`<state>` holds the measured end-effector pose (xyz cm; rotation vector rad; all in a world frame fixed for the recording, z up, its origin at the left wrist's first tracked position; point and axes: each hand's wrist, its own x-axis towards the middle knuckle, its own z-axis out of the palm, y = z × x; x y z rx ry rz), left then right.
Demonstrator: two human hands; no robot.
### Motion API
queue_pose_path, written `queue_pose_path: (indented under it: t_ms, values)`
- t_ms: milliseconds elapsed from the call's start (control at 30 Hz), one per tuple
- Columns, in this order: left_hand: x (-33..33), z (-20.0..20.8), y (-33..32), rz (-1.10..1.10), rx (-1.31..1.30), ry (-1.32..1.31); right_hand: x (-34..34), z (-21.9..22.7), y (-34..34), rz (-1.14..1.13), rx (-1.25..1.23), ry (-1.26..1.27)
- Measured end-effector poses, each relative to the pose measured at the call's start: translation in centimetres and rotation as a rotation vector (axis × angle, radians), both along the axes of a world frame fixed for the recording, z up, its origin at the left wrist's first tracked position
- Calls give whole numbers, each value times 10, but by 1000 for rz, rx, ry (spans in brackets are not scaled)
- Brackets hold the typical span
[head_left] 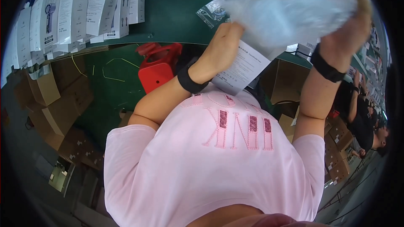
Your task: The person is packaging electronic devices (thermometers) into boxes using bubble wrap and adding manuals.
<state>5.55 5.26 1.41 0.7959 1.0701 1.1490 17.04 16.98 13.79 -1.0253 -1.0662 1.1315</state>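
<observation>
My left hand [221, 50] is closed on a white printed cardboard box [244, 67], which tilts in front of my chest at the table edge. My right hand [351, 27] is raised and grips a clear plastic bag [294, 10] with something pale blue inside. The bag is large and blurred close to the view, and it covers the box's upper end and part of my left fingertips. Beyond my left hand, small clear bags [216, 10] with cables or small parts lie on the green table [172, 16].
Open white printed boxes [73, 14] stand in a row at the far left of the table. A red plastic stool [158, 67] is below its edge. Brown cartons [46, 88] stack at left, more cartons [336, 142] at right. Another person [362, 117] in dark clothes works at right.
</observation>
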Motion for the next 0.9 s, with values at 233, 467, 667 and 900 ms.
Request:
queue_pose_path:
  t_ms: [233,467,667,900]
  values:
    - [-5,18,-18,76,-177,-175,30,-48,-13,611,-149,-293]
    - [-23,16,-25,176,7,-147,13,-10,-28,1081,-274,-689]
    - [-30,0,-30,64,-41,65,-18,-20,-37,1453,-224,-1159]
    - [-105,-24,-36,465,-288,-208,26,-232,152,305,-39,-1356]
